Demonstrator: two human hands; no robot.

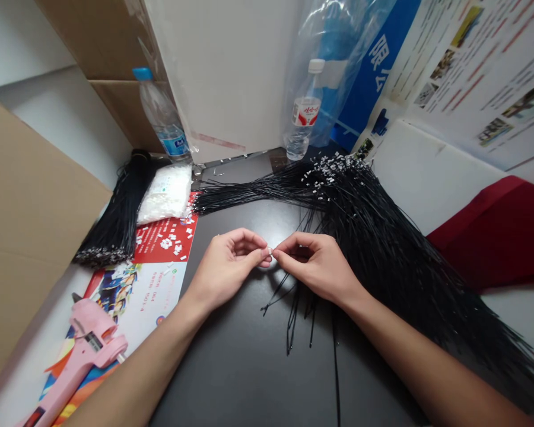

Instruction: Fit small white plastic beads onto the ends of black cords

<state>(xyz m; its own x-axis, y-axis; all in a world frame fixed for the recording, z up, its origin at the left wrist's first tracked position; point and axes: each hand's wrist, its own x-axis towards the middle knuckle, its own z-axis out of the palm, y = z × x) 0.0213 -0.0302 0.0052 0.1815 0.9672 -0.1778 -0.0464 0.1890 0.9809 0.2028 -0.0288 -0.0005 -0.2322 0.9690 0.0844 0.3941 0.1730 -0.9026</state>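
My left hand [229, 267] and my right hand [314, 264] meet over the black table [249, 367], fingertips pinched together. Between them sits a tiny white clip [270, 251], held by the left thumb and finger. My right hand pinches thin black cords [293, 308] whose ends hang down toward me. A large fan of black cords with white clips [382, 237] spreads from the back centre to the right, just behind my right hand.
A tied bundle of black cords [115, 219] and a bag of white clips [167, 193] lie at the left, with loose clips on a red leaflet [164, 240]. A pink glue gun [86, 350] lies front left. Two water bottles [162, 115] [305, 112], cardboard and a red cloth [502, 231] surround the table.
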